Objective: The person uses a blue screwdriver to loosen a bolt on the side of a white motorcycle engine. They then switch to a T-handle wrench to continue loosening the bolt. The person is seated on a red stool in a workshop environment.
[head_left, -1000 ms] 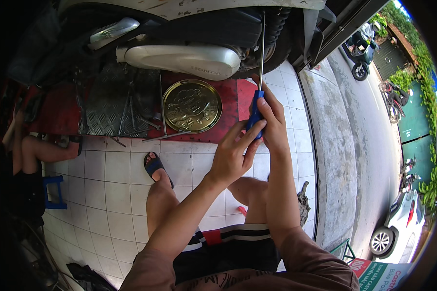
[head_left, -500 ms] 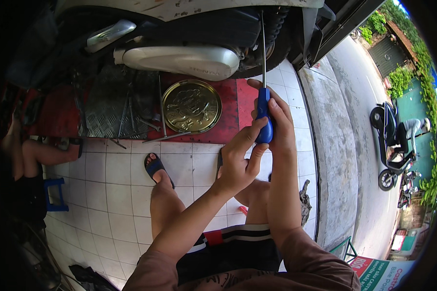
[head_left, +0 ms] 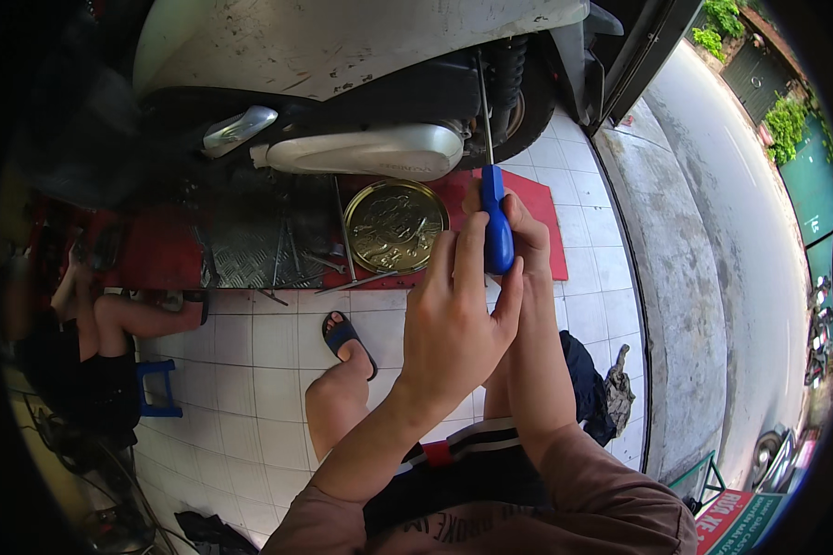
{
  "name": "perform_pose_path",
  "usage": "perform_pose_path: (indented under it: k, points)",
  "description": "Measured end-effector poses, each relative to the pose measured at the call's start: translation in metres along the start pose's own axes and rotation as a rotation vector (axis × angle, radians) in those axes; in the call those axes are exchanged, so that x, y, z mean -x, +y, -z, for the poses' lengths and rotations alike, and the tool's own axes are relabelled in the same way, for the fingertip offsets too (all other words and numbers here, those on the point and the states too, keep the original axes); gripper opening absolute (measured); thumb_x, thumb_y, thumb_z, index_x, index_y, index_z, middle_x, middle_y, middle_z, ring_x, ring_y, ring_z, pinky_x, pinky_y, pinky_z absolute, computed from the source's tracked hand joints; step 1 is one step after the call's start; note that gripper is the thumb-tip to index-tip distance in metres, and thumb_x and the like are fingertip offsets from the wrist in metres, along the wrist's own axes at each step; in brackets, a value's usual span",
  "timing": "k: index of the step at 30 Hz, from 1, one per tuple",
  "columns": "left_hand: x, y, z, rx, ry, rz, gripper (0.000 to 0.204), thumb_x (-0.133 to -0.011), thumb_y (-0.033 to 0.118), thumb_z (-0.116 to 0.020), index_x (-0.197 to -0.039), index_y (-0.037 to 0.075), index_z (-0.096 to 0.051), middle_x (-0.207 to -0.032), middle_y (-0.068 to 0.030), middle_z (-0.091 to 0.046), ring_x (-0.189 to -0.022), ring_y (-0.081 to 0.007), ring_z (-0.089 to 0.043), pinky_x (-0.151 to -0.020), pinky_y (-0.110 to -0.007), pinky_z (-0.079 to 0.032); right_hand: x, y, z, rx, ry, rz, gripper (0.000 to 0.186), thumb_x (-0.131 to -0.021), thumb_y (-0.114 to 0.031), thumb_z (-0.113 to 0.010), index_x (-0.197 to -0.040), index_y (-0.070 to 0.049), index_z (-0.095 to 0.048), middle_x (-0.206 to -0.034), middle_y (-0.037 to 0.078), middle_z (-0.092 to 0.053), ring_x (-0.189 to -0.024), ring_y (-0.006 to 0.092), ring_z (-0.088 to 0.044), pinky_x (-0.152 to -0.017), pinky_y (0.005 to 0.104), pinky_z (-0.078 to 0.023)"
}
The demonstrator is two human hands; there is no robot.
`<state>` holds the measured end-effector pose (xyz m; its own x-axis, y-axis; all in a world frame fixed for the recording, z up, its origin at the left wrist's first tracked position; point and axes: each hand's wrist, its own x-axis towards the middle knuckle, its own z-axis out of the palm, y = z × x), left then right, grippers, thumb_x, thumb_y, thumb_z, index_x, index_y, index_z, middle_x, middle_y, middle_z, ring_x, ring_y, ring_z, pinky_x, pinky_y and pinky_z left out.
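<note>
A long screwdriver (head_left: 498, 222) with a blue handle points away from me, its thin metal shaft reaching up beside the shock absorber (head_left: 506, 79) of a scooter (head_left: 361, 55). My right hand (head_left: 530, 242) wraps the handle from the right side. From the left, my left hand (head_left: 453, 310) has its fingers along the handle and the thumb near its rounded end. The shaft's tip lies against dark parts near the rear wheel (head_left: 532, 116), and its exact contact cannot be made out.
Under the scooter is a red platform (head_left: 518, 185) with a round golden tray (head_left: 396, 227) and several metal tools. A person (head_left: 83, 342) sits at the left by a blue stool (head_left: 160, 388). Dark cloth (head_left: 578, 384) lies on the tiles at right, before a street (head_left: 740, 185).
My view has shifted, showing more of the scooter's side panel. My left hand has moved its fingers further up the handle. The passing motorbike rider is out of sight.
</note>
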<state>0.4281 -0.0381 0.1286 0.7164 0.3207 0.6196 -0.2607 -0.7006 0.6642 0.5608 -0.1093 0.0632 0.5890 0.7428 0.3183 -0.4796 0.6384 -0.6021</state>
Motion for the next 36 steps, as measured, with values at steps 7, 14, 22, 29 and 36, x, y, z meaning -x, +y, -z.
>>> perform_pose_path:
  k: [7, 14, 22, 29, 36]
  points:
    - [-0.009, 0.013, 0.003, 0.147, -0.02, 0.372, 0.023, -0.092, 0.01, -0.057, -0.105, -0.009, -0.061, -0.069, -0.0088, -0.059, -0.047, -0.0099, -0.052, -0.045, -0.024, -0.039, -0.002, 0.006, -0.037, -0.065, 0.114, 0.016, 0.038, -0.091, -0.03, -0.065, -0.11, 0.002, -0.052, -0.096, 0.007, -0.061, -0.062, 0.006, -0.052, -0.052, 0.0183, -0.046]
    - [-0.02, 0.023, 0.001, 1.376, -0.002, 0.856, 0.035, -0.104, 0.028, -0.039, -0.104, -0.002, -0.056, -0.084, -0.011, -0.061, -0.049, -0.0072, -0.041, -0.04, -0.019, -0.029, -0.02, -0.022, -0.021, -0.41, -0.231, -0.093, 0.044, -0.092, -0.012, -0.063, -0.129, 0.005, -0.045, -0.114, 0.014, -0.062, -0.052, 0.0034, -0.046, -0.05, 0.0142, -0.043]
    - [-0.019, 0.06, 0.008, -0.261, -0.108, 0.189, 0.036, -0.095, 0.024, -0.06, -0.071, -0.002, -0.054, -0.052, -0.0089, -0.052, -0.042, -0.0159, -0.048, -0.045, -0.03, -0.037, -0.013, -0.027, -0.02, -0.107, 0.135, 0.02, 0.031, -0.09, -0.028, -0.069, -0.096, 0.001, -0.063, -0.074, 0.003, -0.06, -0.061, 0.0062, -0.054, -0.059, 0.0197, -0.044]
    - [-0.006, 0.047, -0.003, 0.129, -0.048, 0.363, 0.037, -0.101, 0.032, -0.049, -0.092, -0.001, -0.061, -0.061, -0.0019, -0.05, -0.05, -0.0087, -0.042, -0.048, -0.027, -0.033, -0.01, -0.022, -0.025, -0.426, -0.134, -0.067, 0.046, -0.091, -0.021, -0.064, -0.125, 0.005, -0.049, -0.1, 0.012, -0.061, -0.066, 0.0065, -0.05, -0.054, 0.0183, -0.041]
    - [0.001, 0.044, -0.01, 1.207, -0.226, 0.893, 0.044, -0.102, 0.047, -0.041, -0.106, 0.005, -0.055, -0.067, 0.0046, -0.044, -0.049, -0.0052, -0.031, -0.044, -0.022, -0.022, -0.011, 0.008, -0.003, -0.708, -0.263, 0.029, 0.051, -0.093, -0.012, -0.062, -0.136, 0.0, -0.036, -0.115, 0.015, -0.054, -0.061, 0.0034, -0.048, -0.052, 0.0154, -0.042]
